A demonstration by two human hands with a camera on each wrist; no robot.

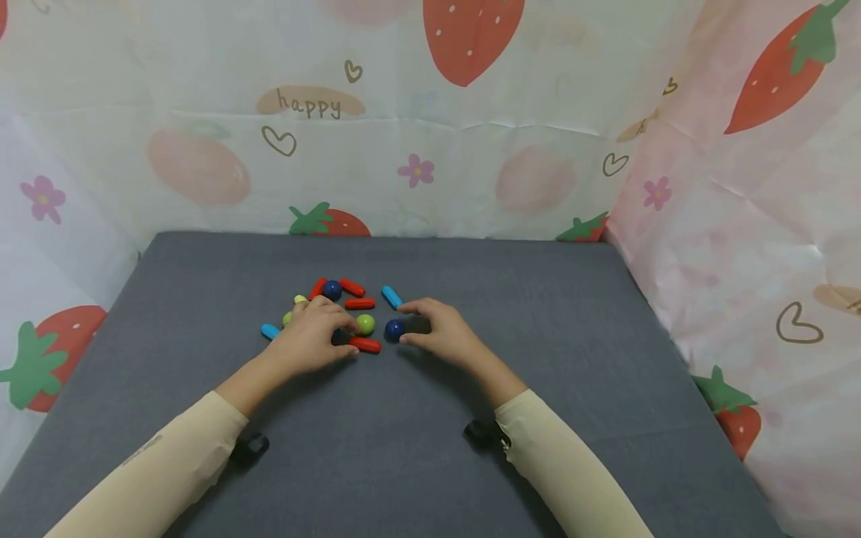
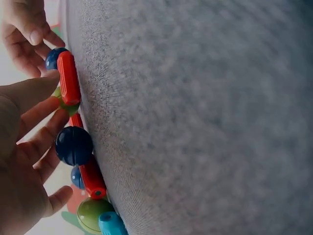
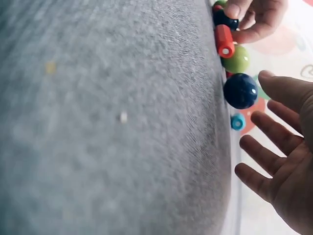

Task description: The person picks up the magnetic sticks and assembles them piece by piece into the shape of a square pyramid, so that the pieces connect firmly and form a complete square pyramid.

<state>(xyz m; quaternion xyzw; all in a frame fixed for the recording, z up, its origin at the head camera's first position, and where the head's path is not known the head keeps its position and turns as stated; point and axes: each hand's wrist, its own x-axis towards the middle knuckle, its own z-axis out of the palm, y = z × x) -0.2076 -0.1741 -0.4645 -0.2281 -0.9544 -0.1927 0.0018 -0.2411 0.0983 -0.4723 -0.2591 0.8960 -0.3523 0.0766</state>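
Note:
My left hand (image 1: 308,332) hovers over a cluster of toy rods and balls, fingers spread. Its thumb tip lies close to a red rod (image 2: 69,78); contact is unclear. A dark blue ball (image 2: 74,146) sits under that hand, mostly hidden in the head view. Beside the red rod is a green ball (image 1: 365,324). To the right, my right hand (image 1: 447,332) is spread with thumb and fingers apart, beside another dark blue ball (image 3: 240,91). A light blue rod (image 1: 392,297) lies just beyond its fingertips.
Behind the left hand lie more red rods (image 1: 359,303) and a dark blue ball (image 1: 332,290). Another light blue rod (image 1: 270,331) pokes out at its left. Everything rests on a grey cloth-covered table (image 1: 377,448). A strawberry-print curtain (image 1: 430,134) surrounds the back and sides.

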